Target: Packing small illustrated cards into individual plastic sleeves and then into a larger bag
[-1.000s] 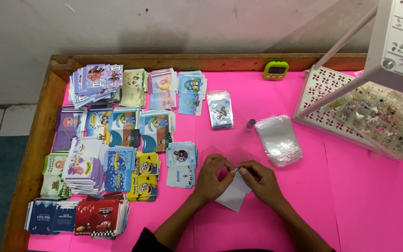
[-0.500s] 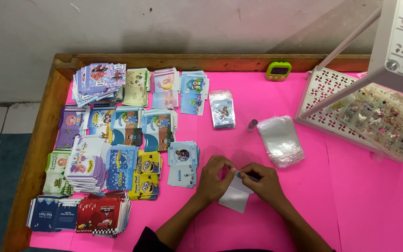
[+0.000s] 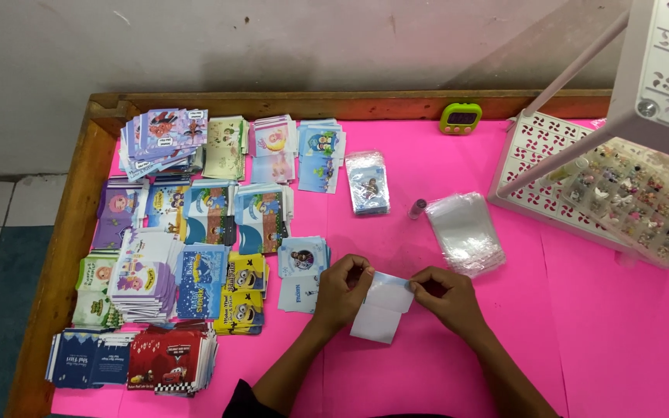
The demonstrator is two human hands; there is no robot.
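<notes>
Obs.: person at the near edge of a pink table top, both forearms reaching in from 6 o'clock.

Left hand: fingers curled, pinching the upper left edge of a small clear sleeve with a white card inside. Right hand: fingers likewise closed, pinching the sleeve's upper right corner. The sleeve hangs between the two hands, tilted, its lower end touching or just above the table; I cannot tell which.

Around the hands:
- At 9 o'clock of the left hand, touching or just beside it, a short stack of pale blue cards.
- Farther toward 9 and 10 o'clock, many stacks of printed cartoon cards in rows, reaching the wooden table rim.
- At 1 o'clock of the right hand, near it, a loose pile of empty clear sleeves.
- At 12 o'clock, a small pile of already sleeved cards, with a small dark-capped vial just to its right.
- At 12 o'clock along the far rim, a green timer.
- At 2 o'clock, a white perforated rack holding a tray of small trinkets.
</notes>
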